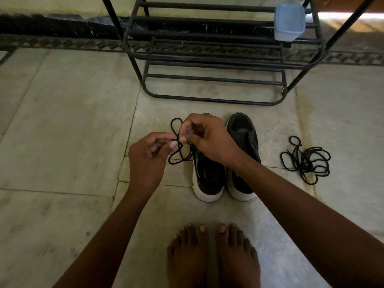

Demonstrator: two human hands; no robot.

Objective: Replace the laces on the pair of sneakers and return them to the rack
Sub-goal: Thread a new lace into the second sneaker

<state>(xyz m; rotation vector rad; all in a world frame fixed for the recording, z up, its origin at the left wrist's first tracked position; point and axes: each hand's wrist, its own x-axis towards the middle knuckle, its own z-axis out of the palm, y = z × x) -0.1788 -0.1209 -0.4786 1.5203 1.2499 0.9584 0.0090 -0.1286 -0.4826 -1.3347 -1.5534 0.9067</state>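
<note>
My left hand (146, 154) and right hand (204, 136) both pinch the thin black round shoelace (176, 142) between thumb and fingertips, where its loops cross, just above the left of the two shoes. One loop stands up beyond my fingers and two hang toward the pale stone-tiled floor (62, 121); the lace runs down into the left black mesh sneaker with a white sole (207, 179). My right hand and wrist cover that shoe's toe and part of the matching right black sneaker (243, 142), which stands touching it, laced. I read no brand or writing on either. To their right, well apart, lies a loose tangle of black laces (305, 161). Beyond the shoes stands the black metal tube rack (207, 59), with a pale blue lidded plastic box (289, 22) at a shelf's right end. My bare feet (214, 256) are nearest me.
</note>
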